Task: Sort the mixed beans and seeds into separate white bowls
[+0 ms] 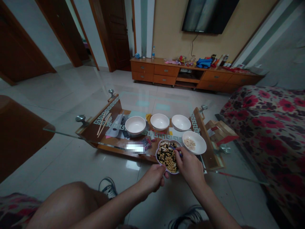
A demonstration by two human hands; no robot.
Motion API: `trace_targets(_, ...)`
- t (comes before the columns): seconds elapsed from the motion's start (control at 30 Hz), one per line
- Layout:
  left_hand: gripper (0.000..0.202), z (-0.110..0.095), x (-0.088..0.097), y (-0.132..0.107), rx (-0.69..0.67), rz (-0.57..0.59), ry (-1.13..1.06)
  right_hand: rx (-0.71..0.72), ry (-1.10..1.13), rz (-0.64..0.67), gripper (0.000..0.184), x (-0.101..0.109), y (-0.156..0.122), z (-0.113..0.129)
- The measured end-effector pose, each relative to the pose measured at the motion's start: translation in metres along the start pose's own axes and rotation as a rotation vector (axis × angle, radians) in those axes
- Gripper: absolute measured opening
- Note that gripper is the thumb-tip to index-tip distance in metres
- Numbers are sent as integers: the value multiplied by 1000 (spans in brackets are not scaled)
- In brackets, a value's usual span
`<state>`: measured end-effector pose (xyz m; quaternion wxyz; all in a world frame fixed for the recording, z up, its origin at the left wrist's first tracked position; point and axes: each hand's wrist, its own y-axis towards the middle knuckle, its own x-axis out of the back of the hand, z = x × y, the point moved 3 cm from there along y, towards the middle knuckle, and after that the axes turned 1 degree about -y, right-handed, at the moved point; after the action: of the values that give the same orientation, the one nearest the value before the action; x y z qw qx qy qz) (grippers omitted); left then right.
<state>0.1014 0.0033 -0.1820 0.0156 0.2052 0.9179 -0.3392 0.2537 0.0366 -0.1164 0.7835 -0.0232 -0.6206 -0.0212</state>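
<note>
1. Head view: left hand (153,176), thumb over the near rim of one flower-shaped dish (156,156), fingers curled under it; grip closed.
2. Right hand (190,163), thumb and forefinger pinching one slim purple-blue tool (173,148), tip down among the dish's contents. Other fingers folded; their pads hidden.
3. Contents: mixed pieces (168,159), dark, tan and pale, near-filling the dish, which lies just before the person at the table's near side. Advised: brace the rim level, pinch lightly, lift pieces without dragging neighbours over the edge.
4. White bowl (201,143), right of the dish, holding pale flat pieces (190,143). Advised: keep the right wrist clear of its rim.
5. Three further white bowls (135,125) in a row beyond; chopsticks (104,124) far left; glass table (152,101) under all.
6. Obscured: tool type, its tip, whether it grips anything; dish underside; pixelated patch (135,148); television (209,16), cut off above.
</note>
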Motion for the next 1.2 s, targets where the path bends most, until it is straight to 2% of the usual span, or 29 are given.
trace_targets(0.23,50,0,0,-2,-4,-2,12,-14,10,-83,27,11,0,-5)
trace_targets(0.43,50,0,1,0,6,-1,15,-79,15,-201,28,28,4,-27)
trace_targets(0.57,48,3,2,3,4,9,18,-164,-18,-258,26,37,8,-40)
trace_targets(0.73,48,6,3,5,11,4,10,-278,-38,-242,27,44,8,-46)
trace_targets(0.97,46,-2,2,-1,11,1,14,-197,-23,-247,28,36,6,-41)
trace_targets(1.2,51,3,2,1,-8,1,16,-117,30,-195,29,25,5,-30)
